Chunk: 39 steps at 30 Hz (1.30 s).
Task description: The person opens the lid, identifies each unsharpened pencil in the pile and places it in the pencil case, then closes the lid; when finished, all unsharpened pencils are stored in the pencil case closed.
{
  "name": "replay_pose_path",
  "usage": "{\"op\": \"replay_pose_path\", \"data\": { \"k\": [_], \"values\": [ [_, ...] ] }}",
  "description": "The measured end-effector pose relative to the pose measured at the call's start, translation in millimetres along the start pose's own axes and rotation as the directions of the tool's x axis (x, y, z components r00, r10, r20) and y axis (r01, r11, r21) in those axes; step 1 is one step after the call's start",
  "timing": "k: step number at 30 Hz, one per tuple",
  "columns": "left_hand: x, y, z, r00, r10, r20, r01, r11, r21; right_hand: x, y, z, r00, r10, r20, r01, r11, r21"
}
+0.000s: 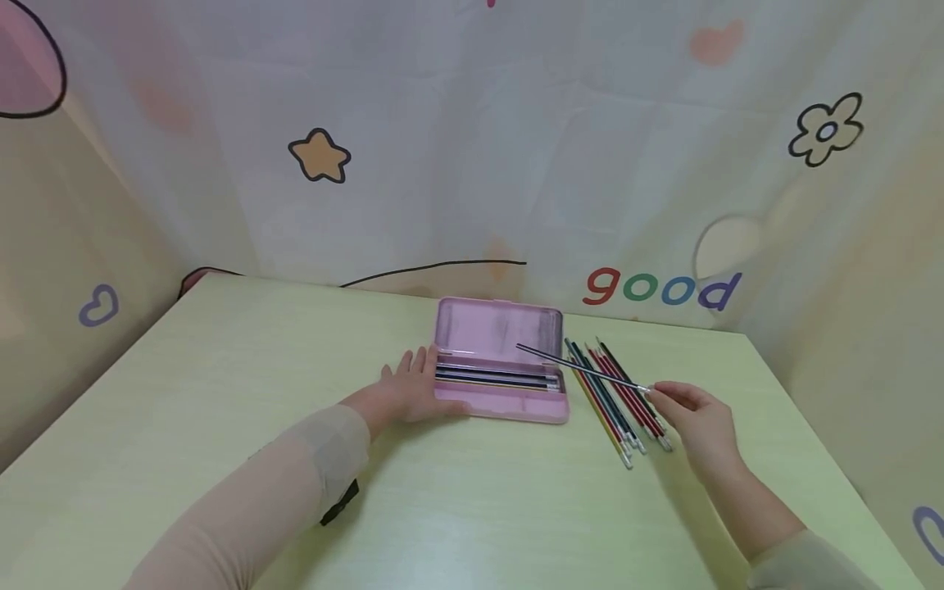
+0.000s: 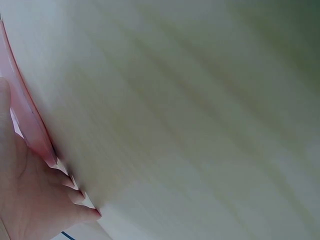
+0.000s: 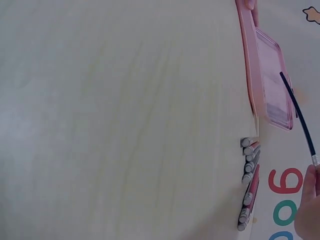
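A pink pencil case [image 1: 509, 406] lies with its lid raised at the back middle of the table. Several dark pencils [image 1: 494, 377] lie side by side in its tray. My left hand [image 1: 409, 393] rests against the case's left end, fingers spread straight and thumb along the front edge. In the left wrist view, that hand's palm meets the pink case [image 2: 30, 110]. My right hand [image 1: 696, 422] pinches a dark pencil [image 1: 583, 365] by its eraser end. The pencil points left, its tip overlapping the lid in the head view.
Right of the case, several loose pencils [image 1: 608, 401] in yellow, dark green, red and black lie slanted, erasers toward me. They stand in a row in the right wrist view. A printed curtain [image 1: 442, 164] rises behind the table [image 1: 472, 500] and on both sides.
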<state>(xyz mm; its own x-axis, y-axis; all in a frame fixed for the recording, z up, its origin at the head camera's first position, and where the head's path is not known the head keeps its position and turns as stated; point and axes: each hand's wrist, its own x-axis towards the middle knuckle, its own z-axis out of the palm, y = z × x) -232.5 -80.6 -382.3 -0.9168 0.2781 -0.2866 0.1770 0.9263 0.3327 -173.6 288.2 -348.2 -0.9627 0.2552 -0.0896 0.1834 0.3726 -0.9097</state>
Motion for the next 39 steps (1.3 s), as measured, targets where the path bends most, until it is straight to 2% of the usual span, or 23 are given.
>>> {"op": "replay_pose_path", "data": {
  "k": [11, 15, 21, 31, 39],
  "values": [
    [-3.2, 3.6, -4.2, 1.000, 0.009, 0.005, -0.009, 1.000, 0.003, 9, -12, 11, 0.998, 0.019, 0.055, -0.017, 0.999, -0.034],
    [-2.1, 5.4, -6.1, 1.000, 0.001, 0.008, -0.001, 1.000, -0.002, 14, -15, 14, 0.997, 0.009, 0.074, -0.005, 0.999, -0.050],
    [-2.3, 3.5, -3.6, 1.000, 0.002, 0.015, -0.002, 1.000, -0.002, 21, -16, 22, 0.994, 0.003, 0.107, -0.001, 1.000, -0.020],
    [-1.1, 5.3, -7.6, 1.000, 0.010, 0.015, -0.010, 1.000, 0.022, 29, -27, 30, 0.989, -0.026, 0.146, 0.038, 0.996, -0.081],
    [-2.5, 4.2, -3.6, 1.000, -0.002, 0.015, 0.001, 1.000, 0.020, 34, -28, 39, 0.989, 0.008, 0.148, -0.002, 0.999, -0.044]
  ]
}}
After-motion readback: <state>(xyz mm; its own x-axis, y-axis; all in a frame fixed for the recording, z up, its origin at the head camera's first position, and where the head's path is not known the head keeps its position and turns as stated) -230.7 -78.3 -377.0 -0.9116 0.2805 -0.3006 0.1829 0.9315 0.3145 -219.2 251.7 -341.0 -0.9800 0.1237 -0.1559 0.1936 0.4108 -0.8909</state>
